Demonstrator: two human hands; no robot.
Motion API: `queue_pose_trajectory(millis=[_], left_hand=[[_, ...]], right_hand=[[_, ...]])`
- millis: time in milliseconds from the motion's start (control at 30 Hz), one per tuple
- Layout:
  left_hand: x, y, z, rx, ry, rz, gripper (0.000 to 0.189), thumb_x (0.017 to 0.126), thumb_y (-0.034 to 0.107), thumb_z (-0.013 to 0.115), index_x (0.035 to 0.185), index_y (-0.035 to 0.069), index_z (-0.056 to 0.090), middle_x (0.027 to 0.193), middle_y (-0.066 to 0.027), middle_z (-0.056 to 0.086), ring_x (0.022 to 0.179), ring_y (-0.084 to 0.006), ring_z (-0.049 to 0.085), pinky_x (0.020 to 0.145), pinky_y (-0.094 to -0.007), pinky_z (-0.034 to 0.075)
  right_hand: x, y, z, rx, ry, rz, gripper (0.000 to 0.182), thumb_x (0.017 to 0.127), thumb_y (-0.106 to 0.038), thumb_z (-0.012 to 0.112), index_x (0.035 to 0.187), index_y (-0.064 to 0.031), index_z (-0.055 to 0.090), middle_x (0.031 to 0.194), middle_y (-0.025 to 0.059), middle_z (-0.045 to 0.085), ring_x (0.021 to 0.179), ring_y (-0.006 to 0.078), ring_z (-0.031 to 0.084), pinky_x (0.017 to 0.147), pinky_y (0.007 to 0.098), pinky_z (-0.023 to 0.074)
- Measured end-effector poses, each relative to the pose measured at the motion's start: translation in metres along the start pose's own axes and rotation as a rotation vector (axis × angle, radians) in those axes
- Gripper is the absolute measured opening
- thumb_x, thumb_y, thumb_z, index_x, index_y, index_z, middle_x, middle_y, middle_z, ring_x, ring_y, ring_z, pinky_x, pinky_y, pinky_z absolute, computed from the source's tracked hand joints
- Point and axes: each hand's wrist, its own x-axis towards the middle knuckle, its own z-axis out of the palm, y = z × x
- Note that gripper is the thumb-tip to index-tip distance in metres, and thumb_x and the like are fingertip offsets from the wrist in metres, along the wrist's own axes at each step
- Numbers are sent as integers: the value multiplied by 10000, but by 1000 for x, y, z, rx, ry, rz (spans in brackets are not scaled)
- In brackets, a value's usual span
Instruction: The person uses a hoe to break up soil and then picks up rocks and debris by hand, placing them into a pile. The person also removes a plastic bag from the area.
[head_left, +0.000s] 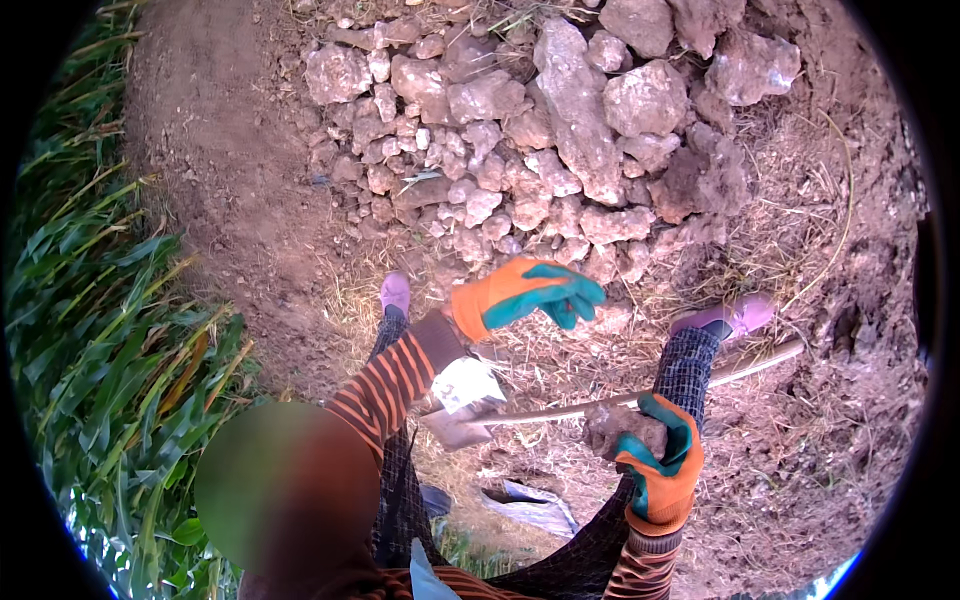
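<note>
My right hand (664, 465), in an orange and green coated work glove, grips a rough brown stone (619, 433) between thumb and fingers. The stone is held above the wooden handle (551, 412) of a shovel lying on the ground. My left hand (529, 296), gloved the same way, hangs with nothing in it near the front edge of a pile of stones (517, 161). Its fingers are bent and partly apart. Below my left wrist lies the shovel's metal blade (454, 427), beside a bright white piece (469, 384) too overexposed to identify.
Large rocks (574, 105) sit at the right and back of the pile. Green maize plants (112, 322) line the left side. My pink shoes (731, 315) stand on dry straw before the stones. A crumpled grey sheet (532, 508) lies between my legs. Bare soil (217, 135) extends left of the pile.
</note>
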Motion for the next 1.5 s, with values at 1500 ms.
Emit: queue_pose_trajectory(millis=[1500], left_hand=[[-60,-50,-206,1005,1441,-180,763,699,483,662,1277,52,412,1187,-177,532,1073,-310,522,885,-355,414]], right_hand=[[-8,23,6,-200,32,-20,622,486,-90,828,1035,36,564,967,131,608,876,216,584,780,321,459]])
